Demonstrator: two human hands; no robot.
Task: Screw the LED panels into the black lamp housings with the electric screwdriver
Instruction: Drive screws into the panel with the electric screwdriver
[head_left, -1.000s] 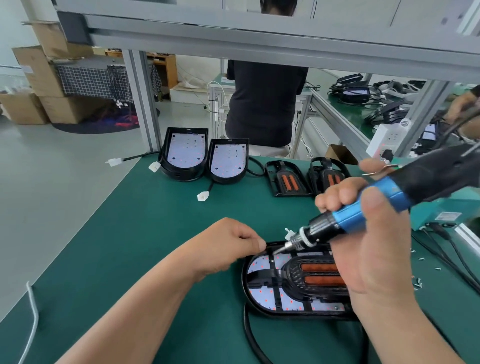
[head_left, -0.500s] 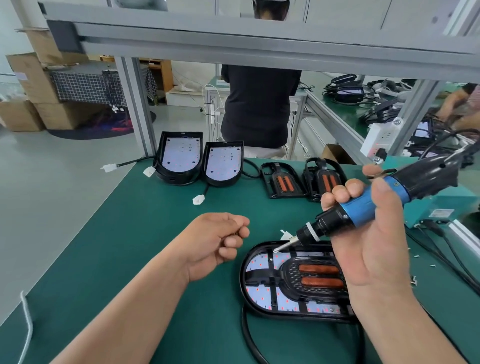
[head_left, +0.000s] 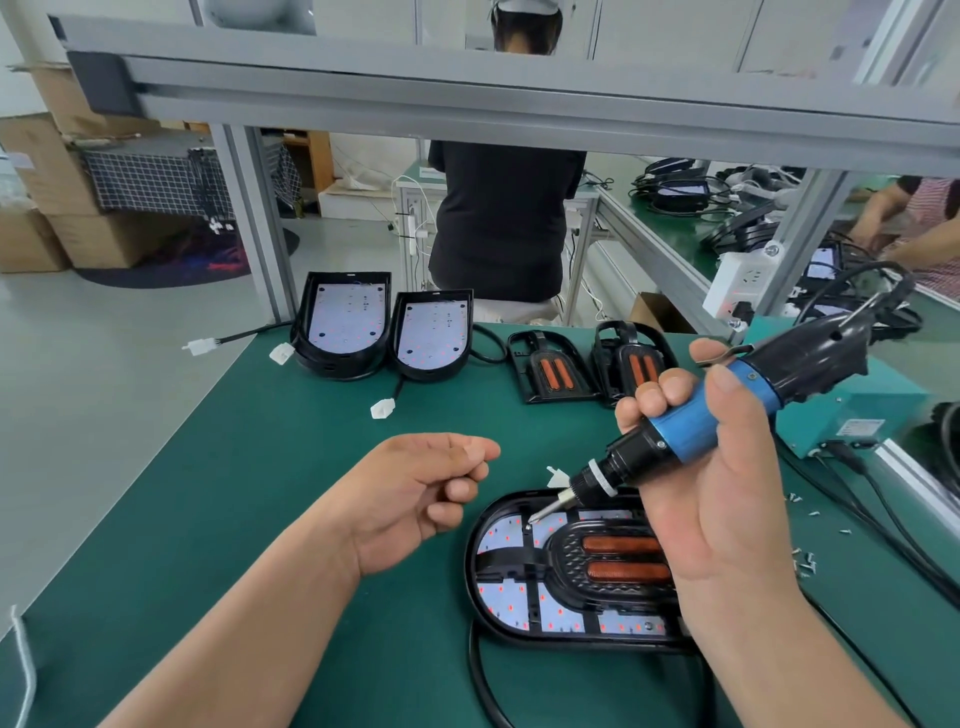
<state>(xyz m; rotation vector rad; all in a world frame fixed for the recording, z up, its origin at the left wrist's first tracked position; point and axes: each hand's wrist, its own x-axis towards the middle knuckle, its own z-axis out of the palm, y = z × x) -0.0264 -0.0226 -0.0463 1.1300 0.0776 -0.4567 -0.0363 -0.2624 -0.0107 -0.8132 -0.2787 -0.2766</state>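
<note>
A black lamp housing (head_left: 480, 577) lies flat on the green mat in front of me, with a white LED panel (head_left: 506, 532) dotted with red inside it. A black inner frame with two orange strips (head_left: 618, 561) sits on the panel. My right hand (head_left: 727, 499) grips the blue and black electric screwdriver (head_left: 691, 431), slanted down to the left. Its bit tip (head_left: 537, 518) hangs just over the panel's upper left part, with a small screw at the end. My left hand (head_left: 415, 493) hovers left of the housing, fingers loosely curled, nothing visible in it.
Two more housings with LED panels (head_left: 345, 325) (head_left: 434, 332) and two black frames with orange strips (head_left: 550, 371) (head_left: 631, 366) stand at the back. A teal box (head_left: 857, 415), cables and loose screws (head_left: 805, 561) lie on the right. A person in black (head_left: 501, 218) stands beyond the bench.
My left hand has drawn back to the left from the bit tip, its fingers loosening. The screwdriver tip has dropped slightly toward the panel.
</note>
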